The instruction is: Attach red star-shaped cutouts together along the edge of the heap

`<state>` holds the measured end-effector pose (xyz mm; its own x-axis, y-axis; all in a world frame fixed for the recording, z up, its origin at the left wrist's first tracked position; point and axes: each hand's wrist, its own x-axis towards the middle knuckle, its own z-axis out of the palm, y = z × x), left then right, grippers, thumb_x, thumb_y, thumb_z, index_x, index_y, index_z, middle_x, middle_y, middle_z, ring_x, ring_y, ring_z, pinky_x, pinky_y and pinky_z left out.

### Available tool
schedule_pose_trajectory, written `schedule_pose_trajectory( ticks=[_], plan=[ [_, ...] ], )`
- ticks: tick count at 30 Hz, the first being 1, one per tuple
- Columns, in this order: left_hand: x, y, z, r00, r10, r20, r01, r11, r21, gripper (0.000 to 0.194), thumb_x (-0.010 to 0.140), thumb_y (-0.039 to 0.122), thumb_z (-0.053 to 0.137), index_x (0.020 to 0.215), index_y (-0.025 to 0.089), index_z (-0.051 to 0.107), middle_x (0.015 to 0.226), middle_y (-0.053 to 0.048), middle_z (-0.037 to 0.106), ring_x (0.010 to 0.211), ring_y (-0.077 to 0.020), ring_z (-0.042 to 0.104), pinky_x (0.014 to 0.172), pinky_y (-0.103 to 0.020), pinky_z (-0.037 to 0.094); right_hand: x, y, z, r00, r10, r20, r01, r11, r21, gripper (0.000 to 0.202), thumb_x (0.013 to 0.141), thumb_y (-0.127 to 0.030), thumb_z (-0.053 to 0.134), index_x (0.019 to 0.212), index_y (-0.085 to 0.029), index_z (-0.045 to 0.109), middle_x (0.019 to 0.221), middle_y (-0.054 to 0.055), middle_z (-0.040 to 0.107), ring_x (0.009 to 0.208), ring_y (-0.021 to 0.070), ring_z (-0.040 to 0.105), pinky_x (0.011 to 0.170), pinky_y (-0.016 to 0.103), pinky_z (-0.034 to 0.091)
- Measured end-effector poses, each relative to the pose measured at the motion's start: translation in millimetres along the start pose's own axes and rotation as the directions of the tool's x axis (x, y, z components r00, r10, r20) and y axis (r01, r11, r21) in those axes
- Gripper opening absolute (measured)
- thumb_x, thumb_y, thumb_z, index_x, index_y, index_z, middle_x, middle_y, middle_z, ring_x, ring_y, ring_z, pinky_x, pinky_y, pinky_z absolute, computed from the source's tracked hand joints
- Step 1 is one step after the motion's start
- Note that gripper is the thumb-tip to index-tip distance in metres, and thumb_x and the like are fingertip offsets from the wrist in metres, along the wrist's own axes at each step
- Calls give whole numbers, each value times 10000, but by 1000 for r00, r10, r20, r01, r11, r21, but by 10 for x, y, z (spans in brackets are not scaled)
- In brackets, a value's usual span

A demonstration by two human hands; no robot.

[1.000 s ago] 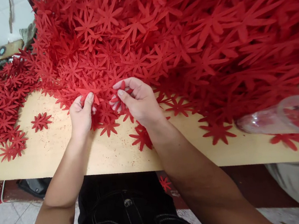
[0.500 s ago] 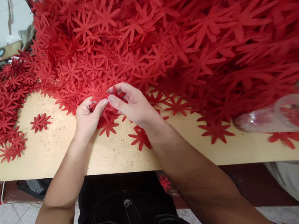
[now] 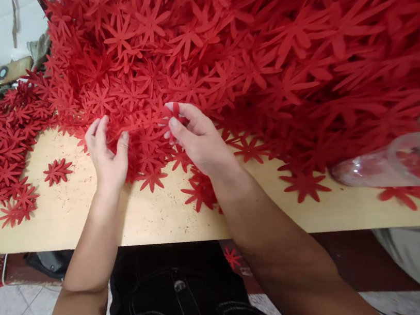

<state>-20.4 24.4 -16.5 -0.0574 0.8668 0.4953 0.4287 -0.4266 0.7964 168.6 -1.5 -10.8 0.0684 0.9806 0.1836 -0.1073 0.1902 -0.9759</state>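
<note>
A large heap of red flower-shaped cutouts point(image 3: 138, 89) with long narrow petals spreads over the table in front of me. My left hand point(image 3: 107, 151) is at the near edge of the heap, thumb and fingers apart, with nothing visible held in it. To its right, my right hand point(image 3: 199, 133) pinches a red flower cutout point(image 3: 175, 111) between thumb and fingers, its petals poking out past the fingertips. Part of that cutout is hidden by the hand. Loose cutouts point(image 3: 198, 193) lie just below my right hand on the table.
The pale wooden tabletop point(image 3: 82, 222) shows along the front, speckled with red bits. A smaller pile of darker red cutouts point(image 3: 1, 150) lies at left, with one small stack point(image 3: 58, 171) apart from it. A clear plastic container point(image 3: 382, 162) lies on its side at right.
My hands have come apart: the left moved left and its fingers opened, while the right shifted slightly right and up with a red flower cutout in its pinch.
</note>
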Motion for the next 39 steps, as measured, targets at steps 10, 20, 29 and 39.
schedule_pose_trajectory(
  ticks=[10, 20, 29, 39],
  plan=[
    [-69, 358, -12, 994, 113, 4, -113, 993, 46, 445, 715, 388, 676, 1138, 264, 618, 1291, -58, 531, 1293, -281, 414, 1141, -448, 273, -70, -101, 170, 991, 98, -91, -96, 995, 19, 326, 784, -498, 631, 780, -228, 450, 527, -75, 541, 371, 49, 443, 389, 205, 371],
    [-185, 559, 201, 946, -198, 258, 290, 874, -390, 316, 675, 494, 731, 724, 195, 641, 713, 9, 604, 661, -98, 577, 657, -233, 495, -146, -141, 261, 992, 67, 104, -65, 998, -19, 448, 719, -631, 618, 717, -203, 485, 631, -39, 515, 508, 63, 499, 459, 209, 428],
    [-57, 366, 117, 929, -355, 102, 357, 794, -491, 281, 774, 446, 660, 691, 207, 537, 568, 53, 555, 512, -66, 502, 540, -201, 430, -75, -88, 160, 992, 89, 86, -98, 989, 108, 333, 734, -496, 683, 829, -213, 535, 658, -45, 564, 547, 69, 537, 526, 217, 469],
    [-59, 424, 122, 900, -381, 211, 432, 721, -542, 331, 629, 399, 796, 703, 200, 541, 608, 63, 603, 533, -54, 553, 572, -190, 462, -105, -200, 179, 996, 76, -43, -78, 996, -39, 493, 719, -642, 610, 553, -191, 499, 459, -35, 489, 419, 67, 442, 416, 223, 378]
  ],
)
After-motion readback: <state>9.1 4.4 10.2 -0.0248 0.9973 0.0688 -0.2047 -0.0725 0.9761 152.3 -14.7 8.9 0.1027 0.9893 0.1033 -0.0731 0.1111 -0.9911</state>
